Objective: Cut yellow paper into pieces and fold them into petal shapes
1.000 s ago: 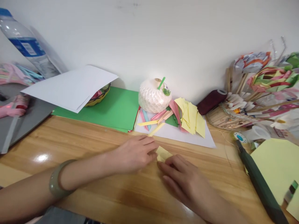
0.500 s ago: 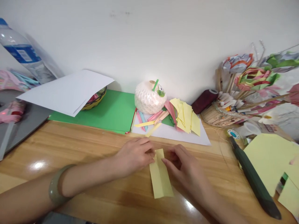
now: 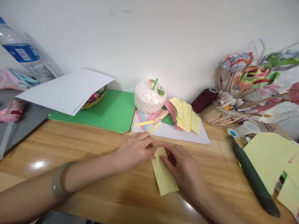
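Note:
A small yellow paper rectangle (image 3: pixel 164 175), with a faint lengthwise crease, slants over the wooden table in front of me. My left hand (image 3: pixel 140 148) pinches its upper left corner between thumb and curled fingers. On the opposite edge my right hand (image 3: pixel 181 161) grips the paper, thumb on top and fingers behind it. Just beyond my hands, folded paper strips (image 3: pixel 146 123) and a stack of yellow paper pieces (image 3: pixel 185 116) lie on a white sheet (image 3: pixel 196 138).
A foam-wrapped coconut (image 3: pixel 149 96) with a green straw stands by the wall. Green sheets (image 3: pixel 112 112) lie left of it, under white paper (image 3: pixel 67 90). At right are a dark-handled tool (image 3: pixel 254 177), large yellow sheets (image 3: pixel 263 158), a maroon thread spool (image 3: pixel 205 100) and a basket (image 3: pixel 217 116) with paper flowers.
The yellow paper has tilted, its lower end swinging to the right. My right hand has closed in on its right edge, while my left hand has shifted only slightly.

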The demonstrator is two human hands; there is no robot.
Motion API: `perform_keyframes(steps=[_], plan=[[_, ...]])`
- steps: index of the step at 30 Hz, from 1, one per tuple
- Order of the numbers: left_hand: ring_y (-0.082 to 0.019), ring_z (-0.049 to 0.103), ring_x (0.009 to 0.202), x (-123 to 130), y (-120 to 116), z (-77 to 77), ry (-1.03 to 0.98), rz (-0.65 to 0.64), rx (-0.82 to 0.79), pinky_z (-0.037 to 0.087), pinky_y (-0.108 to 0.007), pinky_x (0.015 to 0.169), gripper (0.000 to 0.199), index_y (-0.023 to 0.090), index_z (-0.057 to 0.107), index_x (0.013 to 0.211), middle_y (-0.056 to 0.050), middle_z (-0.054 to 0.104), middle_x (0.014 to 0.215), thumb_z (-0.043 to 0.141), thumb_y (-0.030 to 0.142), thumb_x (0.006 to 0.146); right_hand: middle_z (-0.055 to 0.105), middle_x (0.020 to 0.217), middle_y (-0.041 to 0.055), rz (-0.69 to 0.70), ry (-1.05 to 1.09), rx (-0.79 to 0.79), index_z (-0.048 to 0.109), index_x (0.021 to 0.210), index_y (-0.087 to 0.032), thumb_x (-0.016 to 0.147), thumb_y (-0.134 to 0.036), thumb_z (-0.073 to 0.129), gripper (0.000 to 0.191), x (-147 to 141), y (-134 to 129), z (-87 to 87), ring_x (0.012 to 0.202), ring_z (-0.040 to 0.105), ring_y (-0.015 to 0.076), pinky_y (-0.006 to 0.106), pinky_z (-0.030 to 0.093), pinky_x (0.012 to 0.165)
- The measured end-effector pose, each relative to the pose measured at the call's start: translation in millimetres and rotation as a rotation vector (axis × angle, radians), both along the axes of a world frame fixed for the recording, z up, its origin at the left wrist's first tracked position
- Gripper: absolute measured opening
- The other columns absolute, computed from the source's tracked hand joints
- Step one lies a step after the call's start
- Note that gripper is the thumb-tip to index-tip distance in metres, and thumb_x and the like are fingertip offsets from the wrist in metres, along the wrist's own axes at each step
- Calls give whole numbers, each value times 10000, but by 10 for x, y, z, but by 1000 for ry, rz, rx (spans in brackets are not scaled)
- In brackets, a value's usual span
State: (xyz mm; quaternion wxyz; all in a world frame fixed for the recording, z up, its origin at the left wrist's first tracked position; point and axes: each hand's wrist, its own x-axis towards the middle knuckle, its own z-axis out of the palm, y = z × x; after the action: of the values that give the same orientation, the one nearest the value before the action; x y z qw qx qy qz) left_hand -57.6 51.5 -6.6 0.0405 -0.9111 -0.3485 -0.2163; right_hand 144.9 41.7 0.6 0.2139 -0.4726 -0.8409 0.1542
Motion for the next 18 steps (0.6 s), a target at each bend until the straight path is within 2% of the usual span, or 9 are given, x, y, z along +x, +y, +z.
perform_keyframes(steps=[4,8,18], plan=[[-210,506,890,10,-10,5,54,-34,76,441,-324,741,121,154,641,844,-40,581,826,566,246,865,609,817,44,10,-5,87,575,905,-189,859,-196,488,98,15,-13,-20,765,571,182,296,460,630],[-207,511,876,15,-9,20,74,-34,116,431,-331,751,133,150,635,835,-40,577,802,543,234,879,627,841,64,78,-70,212,604,925,-177,883,-165,447,163,32,-32,-30,789,573,184,307,474,655],[-207,518,848,32,-10,16,68,-6,125,426,-330,721,178,158,628,778,-37,592,780,515,237,891,611,895,105,273,-165,262,588,1011,-120,896,-133,396,224,80,-59,18,800,531,200,330,483,661]])
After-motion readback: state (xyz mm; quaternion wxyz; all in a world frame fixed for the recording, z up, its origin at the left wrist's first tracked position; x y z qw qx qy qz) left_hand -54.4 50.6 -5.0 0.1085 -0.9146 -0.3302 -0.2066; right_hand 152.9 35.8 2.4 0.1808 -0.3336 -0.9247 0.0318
